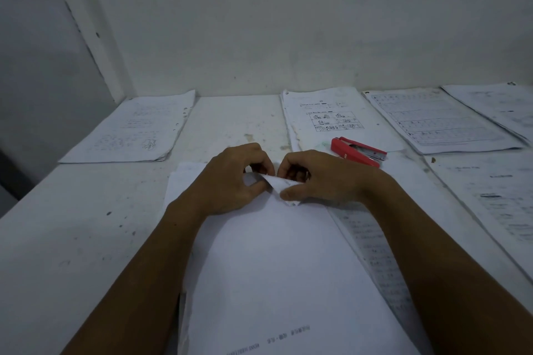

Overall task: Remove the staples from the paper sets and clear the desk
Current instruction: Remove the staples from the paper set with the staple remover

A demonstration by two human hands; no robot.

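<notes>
A scuffed, stained white desk (86, 239) is set into a corner of plain white walls (288, 23). At its near middle a paper set (274, 268) lies, its folded far corner pinched by the left hand (230, 179) and right hand (320, 179), each grip curled on it. A red stapler (357, 151) lies just beyond. 4 more paper stacks are seen along the wall, 1 at the left (132, 130).

Desk (72, 225) was white, speckled with dark marks; stapler (359, 150) was red; near paper set (277, 268) was plain white; far-edge sheet (326, 115) bore black cartoon panels; far-right sheet (441, 121) carried ruled rows.
</notes>
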